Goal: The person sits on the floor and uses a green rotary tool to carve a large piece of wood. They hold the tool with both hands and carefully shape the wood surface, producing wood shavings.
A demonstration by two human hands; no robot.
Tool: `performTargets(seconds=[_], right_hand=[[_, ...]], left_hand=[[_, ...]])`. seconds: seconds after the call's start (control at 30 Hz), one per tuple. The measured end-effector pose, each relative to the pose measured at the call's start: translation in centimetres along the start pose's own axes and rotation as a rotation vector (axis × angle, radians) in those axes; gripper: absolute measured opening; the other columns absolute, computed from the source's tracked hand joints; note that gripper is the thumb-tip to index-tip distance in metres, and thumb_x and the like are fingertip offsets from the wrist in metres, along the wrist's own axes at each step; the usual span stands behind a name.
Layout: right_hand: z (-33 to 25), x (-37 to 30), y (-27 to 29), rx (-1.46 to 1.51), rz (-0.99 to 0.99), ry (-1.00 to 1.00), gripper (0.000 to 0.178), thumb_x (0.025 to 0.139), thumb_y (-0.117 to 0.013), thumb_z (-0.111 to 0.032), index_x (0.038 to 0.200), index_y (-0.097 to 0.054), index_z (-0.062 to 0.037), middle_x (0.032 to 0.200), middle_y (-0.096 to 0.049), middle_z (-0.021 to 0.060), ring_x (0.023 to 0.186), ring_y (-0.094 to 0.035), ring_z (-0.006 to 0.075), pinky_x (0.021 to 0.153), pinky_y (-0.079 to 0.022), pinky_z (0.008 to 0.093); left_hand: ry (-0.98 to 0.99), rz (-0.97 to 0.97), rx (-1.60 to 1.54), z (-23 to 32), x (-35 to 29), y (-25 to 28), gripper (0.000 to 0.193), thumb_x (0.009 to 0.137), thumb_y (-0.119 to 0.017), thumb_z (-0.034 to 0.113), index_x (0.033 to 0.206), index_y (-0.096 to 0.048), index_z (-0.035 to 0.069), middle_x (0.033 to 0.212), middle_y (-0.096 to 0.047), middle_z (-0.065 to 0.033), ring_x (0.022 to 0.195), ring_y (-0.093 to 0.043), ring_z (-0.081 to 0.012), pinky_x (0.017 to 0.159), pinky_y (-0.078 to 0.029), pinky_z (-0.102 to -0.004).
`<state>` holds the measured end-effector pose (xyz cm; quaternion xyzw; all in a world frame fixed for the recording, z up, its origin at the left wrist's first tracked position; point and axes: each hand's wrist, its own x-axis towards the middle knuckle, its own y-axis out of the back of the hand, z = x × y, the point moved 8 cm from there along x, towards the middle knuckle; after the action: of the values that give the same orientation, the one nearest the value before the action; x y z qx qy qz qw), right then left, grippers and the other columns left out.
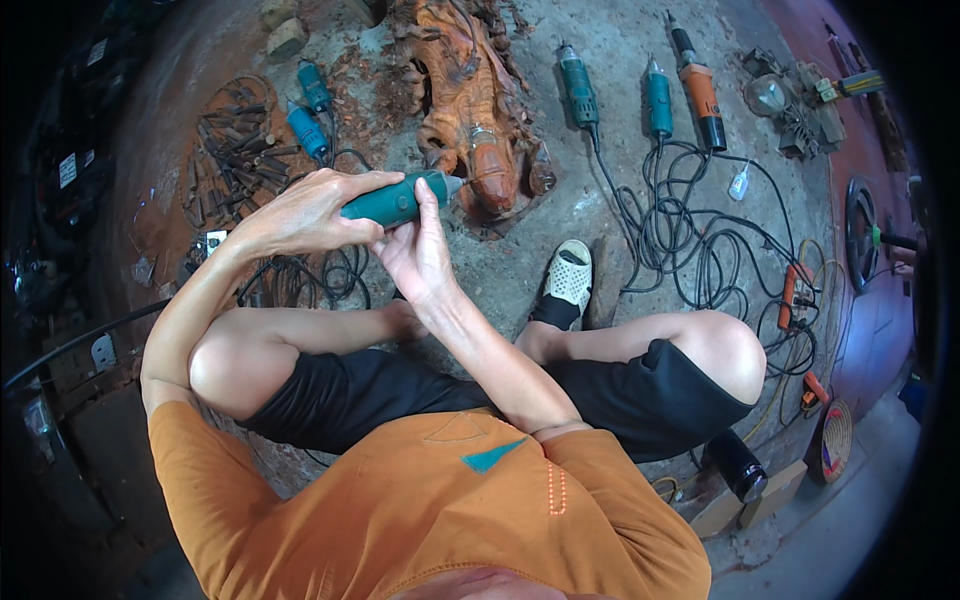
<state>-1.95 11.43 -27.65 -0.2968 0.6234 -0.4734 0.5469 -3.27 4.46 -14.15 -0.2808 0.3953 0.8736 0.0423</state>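
Observation:
My left hand (310, 212) is wrapped round the rear of a green die grinder (395, 203). At its front, my right hand (422, 250) supports the tool from the near side, palm up, with a finger laid over the body. The grey nose of the grinder points right, at the near end of a reddish-brown carved wood piece (458, 95). Whether its tip touches the wood, I cannot tell. A band of clear or shiny material (482, 132) lies across the carving near that end.
Left of the carving lie two small blue-green power tools (313, 88) and a heap of carving bits or chisels (240, 145). To the right are two green grinders (577, 88), an orange grinder (700, 92) and tangled black cords (690, 215). An orange power strip (795, 295) sits farther right.

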Motion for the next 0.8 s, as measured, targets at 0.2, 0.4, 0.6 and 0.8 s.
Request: performTargets(seconds=[0.2,0.4,0.6,0.8], right_hand=[[-0.2,-0.5,-0.6,-0.051,0.036,0.029,0.062,0.098,-0.055,-0.058,0.138,-0.045,-0.0104,0.132,-0.056,0.0076,0.124,-0.052,0.0198,0.102,-0.045,0.0451],[-1.1,-0.9,-1.7,-0.106,0.030,0.082,0.067,0.097,-0.059,-0.058,0.139,-0.043,-0.0085,0.131,-0.053,0.0078,0.125,-0.050,0.0196,0.102,-0.043,0.0464],[-1.6,-0.2,-0.7,-0.095,0.062,0.130,0.067,0.097,-0.059,-0.057,0.139,-0.042,-0.0085,0.131,-0.051,0.0072,0.124,-0.049,0.0191,0.101,-0.043,0.0463],[-1.8,0.3,-0.1,-0.045,0.033,0.105,0.063,0.097,-0.061,-0.054,0.139,-0.042,-0.0118,0.134,-0.052,0.0056,0.128,-0.048,0.0189,0.105,-0.045,0.0469]], left_hand=[[-0.007,-0.016,-0.025,-1.1,0.1,-0.1,0.076,0.072,-0.068,0.024,0.144,-0.051,0.005,0.112,-0.070,-0.0253,0.090,-0.070,-0.0354,0.082,-0.054,-0.0425],[0.024,-0.011,-0.106,-1.4,-0.3,0.5,0.078,0.073,-0.069,0.024,0.147,-0.049,0.007,0.123,-0.066,-0.0244,0.102,-0.069,-0.0353,0.090,-0.053,-0.0435],[-0.007,-0.041,-0.143,-1.5,0.7,0.3,0.079,0.074,-0.069,0.025,0.149,-0.048,0.010,0.126,-0.066,-0.0230,0.109,-0.066,-0.0341,0.096,-0.051,-0.0433],[-0.085,0.010,-0.131,-1.6,1.4,0.0,0.076,0.076,-0.069,0.024,0.147,-0.049,0.009,0.121,-0.067,-0.0231,0.104,-0.067,-0.0323,0.092,-0.052,-0.0417]])
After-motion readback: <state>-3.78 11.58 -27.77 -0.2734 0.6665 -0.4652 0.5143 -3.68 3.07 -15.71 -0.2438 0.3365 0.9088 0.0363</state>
